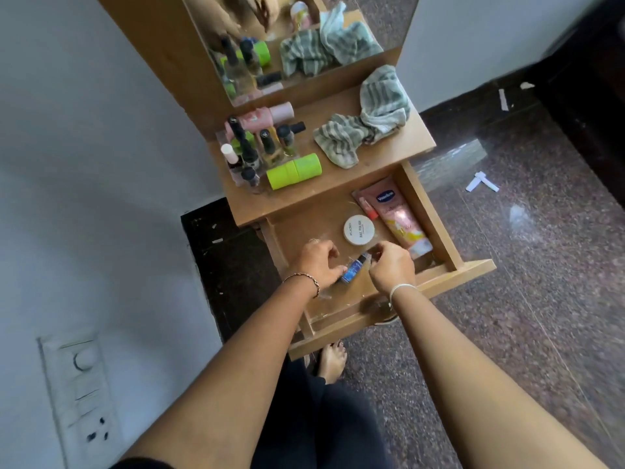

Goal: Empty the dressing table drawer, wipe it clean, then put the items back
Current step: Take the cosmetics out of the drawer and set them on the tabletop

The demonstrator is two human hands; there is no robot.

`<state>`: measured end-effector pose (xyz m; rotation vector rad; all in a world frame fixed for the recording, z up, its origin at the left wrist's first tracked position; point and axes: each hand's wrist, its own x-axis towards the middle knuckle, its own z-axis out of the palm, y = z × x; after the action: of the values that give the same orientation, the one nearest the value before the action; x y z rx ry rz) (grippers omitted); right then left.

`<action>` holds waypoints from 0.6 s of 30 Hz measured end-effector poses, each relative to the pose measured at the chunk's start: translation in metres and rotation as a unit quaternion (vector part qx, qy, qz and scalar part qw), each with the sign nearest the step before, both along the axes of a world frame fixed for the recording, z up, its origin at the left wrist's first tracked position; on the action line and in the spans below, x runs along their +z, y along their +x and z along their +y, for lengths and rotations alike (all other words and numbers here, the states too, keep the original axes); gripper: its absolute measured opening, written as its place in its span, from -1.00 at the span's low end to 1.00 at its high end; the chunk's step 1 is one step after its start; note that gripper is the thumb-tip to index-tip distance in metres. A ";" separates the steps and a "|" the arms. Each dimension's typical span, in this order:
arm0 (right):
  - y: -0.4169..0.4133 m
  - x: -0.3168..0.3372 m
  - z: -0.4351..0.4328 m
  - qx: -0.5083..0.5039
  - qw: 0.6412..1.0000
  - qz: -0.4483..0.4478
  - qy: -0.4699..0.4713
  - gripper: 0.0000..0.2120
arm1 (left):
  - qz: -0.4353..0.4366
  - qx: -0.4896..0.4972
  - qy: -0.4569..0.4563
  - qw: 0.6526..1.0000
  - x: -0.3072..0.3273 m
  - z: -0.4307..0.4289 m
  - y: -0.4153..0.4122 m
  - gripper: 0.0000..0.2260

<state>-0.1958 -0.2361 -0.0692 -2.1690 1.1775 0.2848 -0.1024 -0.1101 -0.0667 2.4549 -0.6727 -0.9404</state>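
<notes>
- Blue is the colour of the small bottle [353, 269] that lies in the open drawer [427, 211], near the front, between your two hands.
- Its long axis runs on a diagonal: the dark cap points away from you and to the right, and the bottom end points toward you and to the left.
- Your left hand [318, 262] has its fingers curled down around the bottom end of the bottle and grips it.
- Your right hand [392, 267] is at the cap end with the fingers curled in; whether they pinch the cap or only come close, I cannot tell.
- Just behind the bottle stands a white round jar [359, 229], apart from both hands.
- A pink tube [399, 214] lies along the right wall of the drawer, and a small red tube [368, 208] lies just beside it.
- On the table [355, 177] above the drawer lie a striped cloth [365, 123] and a green container [293, 170] on its side.
</notes>
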 end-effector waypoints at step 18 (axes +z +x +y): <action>0.010 -0.030 -0.002 -0.072 0.994 0.075 0.038 -0.63 | -0.002 -0.018 0.126 0.992 -0.029 -0.034 -0.020 -0.61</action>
<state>-0.1858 -0.2383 -0.0992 -2.0141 1.3777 0.4280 -0.1223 -0.1445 -0.0961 2.6712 -0.6361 -1.0951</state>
